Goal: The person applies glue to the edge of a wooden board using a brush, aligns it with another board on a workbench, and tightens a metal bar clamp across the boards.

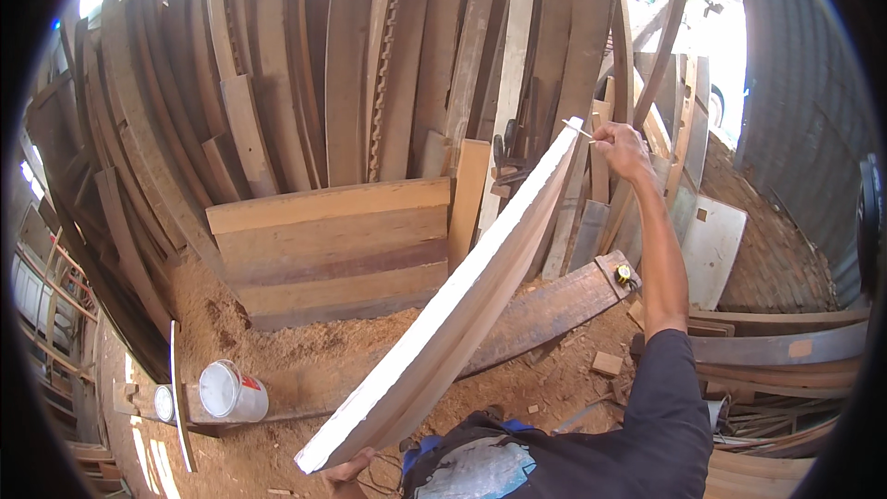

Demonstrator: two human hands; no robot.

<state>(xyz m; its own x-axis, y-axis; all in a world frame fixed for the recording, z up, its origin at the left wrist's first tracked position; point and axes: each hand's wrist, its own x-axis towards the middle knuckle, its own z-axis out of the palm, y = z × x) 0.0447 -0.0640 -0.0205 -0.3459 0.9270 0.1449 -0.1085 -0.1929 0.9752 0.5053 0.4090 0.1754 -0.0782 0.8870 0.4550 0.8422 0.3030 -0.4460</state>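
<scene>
Long board point(453, 314) with a bright white edge, running diagonally from near the person's body at lower left up to the right, its brown face turned toward the right. It crosses in front of a low plank surface point(545, 314), its top end up by the leaning timber. At that top end the right grip point(624, 150) is closed in a pinch on a thin white stick point(579, 130), which meets the board's corner; the arm is stretched out. The left grip point(349, 467) is against the board's lower end, partly hidden, so I cannot tell how far its fingers close around it.

On the left part of the surface is a white bucket point(233, 393), and just beside it a smaller white tub point(164, 403). A narrow white-edged strip point(177, 388) crosses the surface between the two. A yellow and black tape measure point(623, 273) sits at the surface's right end. Behind, broad boards point(333, 249) form a low stack on edge in front of many upright planks point(351, 65). Sawdust covers the ground, with a small wood block point(607, 364) on it. At right, more timber point(785, 346) lies stacked below a grey corrugated sheet point(804, 111)
</scene>
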